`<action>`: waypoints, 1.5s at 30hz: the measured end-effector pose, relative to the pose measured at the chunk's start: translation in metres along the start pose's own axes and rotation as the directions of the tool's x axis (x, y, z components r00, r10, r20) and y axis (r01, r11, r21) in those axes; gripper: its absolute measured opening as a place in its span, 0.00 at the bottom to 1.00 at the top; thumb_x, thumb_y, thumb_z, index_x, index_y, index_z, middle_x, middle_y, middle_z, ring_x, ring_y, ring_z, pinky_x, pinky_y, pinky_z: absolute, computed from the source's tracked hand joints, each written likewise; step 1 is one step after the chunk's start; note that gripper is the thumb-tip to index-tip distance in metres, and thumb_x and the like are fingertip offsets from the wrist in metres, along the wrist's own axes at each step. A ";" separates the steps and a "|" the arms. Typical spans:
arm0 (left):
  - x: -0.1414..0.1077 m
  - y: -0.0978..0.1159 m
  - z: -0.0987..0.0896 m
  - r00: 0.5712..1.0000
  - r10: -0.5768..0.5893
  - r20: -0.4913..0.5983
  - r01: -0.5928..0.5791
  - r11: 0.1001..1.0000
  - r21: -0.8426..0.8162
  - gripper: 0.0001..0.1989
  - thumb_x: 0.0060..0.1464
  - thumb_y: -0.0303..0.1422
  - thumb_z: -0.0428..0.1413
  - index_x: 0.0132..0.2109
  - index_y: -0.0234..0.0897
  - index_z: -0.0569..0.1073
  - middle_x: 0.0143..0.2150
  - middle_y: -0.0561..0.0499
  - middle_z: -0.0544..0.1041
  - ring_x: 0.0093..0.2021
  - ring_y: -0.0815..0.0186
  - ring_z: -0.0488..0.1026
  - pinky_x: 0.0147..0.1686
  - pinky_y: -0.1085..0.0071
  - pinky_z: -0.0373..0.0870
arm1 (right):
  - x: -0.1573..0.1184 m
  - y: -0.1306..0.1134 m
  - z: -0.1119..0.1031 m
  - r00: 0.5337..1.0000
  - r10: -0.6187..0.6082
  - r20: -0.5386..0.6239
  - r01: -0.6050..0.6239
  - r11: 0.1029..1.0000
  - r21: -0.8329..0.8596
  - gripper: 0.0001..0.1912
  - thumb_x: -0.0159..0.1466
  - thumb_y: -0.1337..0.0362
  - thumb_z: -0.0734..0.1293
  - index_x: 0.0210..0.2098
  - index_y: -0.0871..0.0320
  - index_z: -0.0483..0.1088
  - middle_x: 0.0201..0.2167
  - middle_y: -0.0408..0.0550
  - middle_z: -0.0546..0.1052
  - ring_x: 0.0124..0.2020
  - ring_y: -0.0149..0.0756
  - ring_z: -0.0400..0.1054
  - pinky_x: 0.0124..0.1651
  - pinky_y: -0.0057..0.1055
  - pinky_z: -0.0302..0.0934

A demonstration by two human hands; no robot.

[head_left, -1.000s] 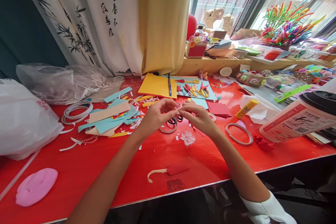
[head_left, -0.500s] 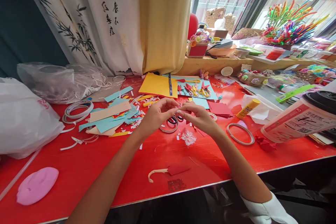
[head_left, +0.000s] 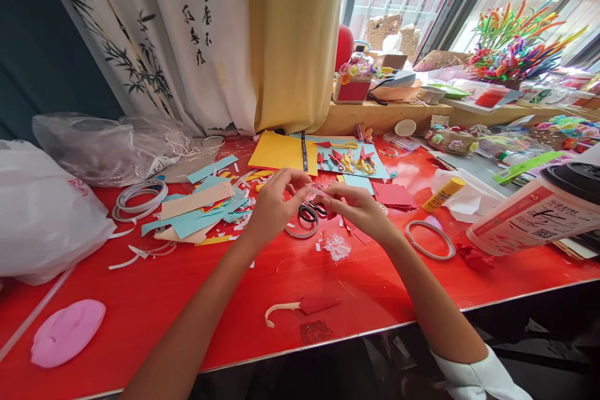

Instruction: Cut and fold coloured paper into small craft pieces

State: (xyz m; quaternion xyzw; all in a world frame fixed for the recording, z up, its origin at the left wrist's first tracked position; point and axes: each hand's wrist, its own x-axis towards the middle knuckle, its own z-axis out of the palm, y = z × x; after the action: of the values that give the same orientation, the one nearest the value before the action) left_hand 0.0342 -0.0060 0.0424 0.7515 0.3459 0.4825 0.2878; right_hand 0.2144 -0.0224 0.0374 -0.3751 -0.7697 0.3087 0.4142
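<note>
Over the middle of the red table, my left hand (head_left: 276, 205) and my right hand (head_left: 360, 209) face each other with their fingertips pinched. A small, thin whitish strip (head_left: 320, 192) stretches between them, an end in each hand. Just below and behind it lie black-handled scissors (head_left: 308, 213), partly hidden by my fingers, and a thin tape ring (head_left: 304, 234). A clump of white shreds (head_left: 337, 248) is on the table under my right hand. Nearer to me rests a folded red paper piece (head_left: 319, 305) with a curved beige stem (head_left: 281, 306).
Blue and beige paper strips (head_left: 197, 203) and tape rolls (head_left: 139, 195) lie left. Behind are yellow sheets (head_left: 276, 151) and finished paper pieces (head_left: 365, 162). To the right stand a glue stick (head_left: 443, 194), a tape ring (head_left: 430, 239) and a large cup (head_left: 534, 209). Pink clay (head_left: 68, 332) sits front left.
My hands have drawn slightly apart, and the whitish strip now shows stretched between the fingertips. More of the scissors' black handles is visible. The things on the table have not moved.
</note>
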 end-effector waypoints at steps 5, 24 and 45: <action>-0.003 -0.004 0.003 0.938 0.347 0.003 -0.323 0.871 0.369 0.07 0.56 0.32 0.48 0.38 0.38 0.70 0.37 0.48 0.71 0.41 0.65 0.64 0.44 0.66 0.60 | 0.000 -0.004 0.002 0.996 -0.029 -0.090 0.031 0.999 0.022 0.11 0.61 0.58 0.62 0.34 0.59 0.72 0.23 0.43 0.68 0.24 0.27 0.59 0.27 0.26 0.54; -0.004 -0.005 0.006 0.958 0.285 0.021 -0.281 0.926 0.253 0.08 0.55 0.33 0.50 0.37 0.38 0.74 0.35 0.49 0.72 0.39 0.66 0.66 0.43 0.68 0.63 | 0.000 -0.004 0.002 0.972 -0.216 -0.097 0.174 0.930 -0.323 0.09 0.63 0.65 0.60 0.32 0.58 0.71 0.21 0.43 0.70 0.25 0.30 0.57 0.33 0.31 0.51; -0.003 -0.003 0.007 0.976 0.218 0.007 -0.216 0.961 0.172 0.07 0.54 0.30 0.51 0.35 0.37 0.74 0.35 0.49 0.72 0.39 0.67 0.68 0.41 0.70 0.64 | -0.001 -0.002 0.000 0.975 -0.212 -0.066 0.170 0.905 -0.389 0.10 0.63 0.64 0.59 0.32 0.58 0.71 0.22 0.43 0.73 0.26 0.31 0.58 0.37 0.33 0.50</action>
State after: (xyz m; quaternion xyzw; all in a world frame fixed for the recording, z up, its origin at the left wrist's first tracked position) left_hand 0.0387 -0.0074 0.0360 0.8038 0.3036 0.4842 0.1652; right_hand 0.2136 -0.0242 0.0389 -0.3873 -0.8247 0.0906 0.4022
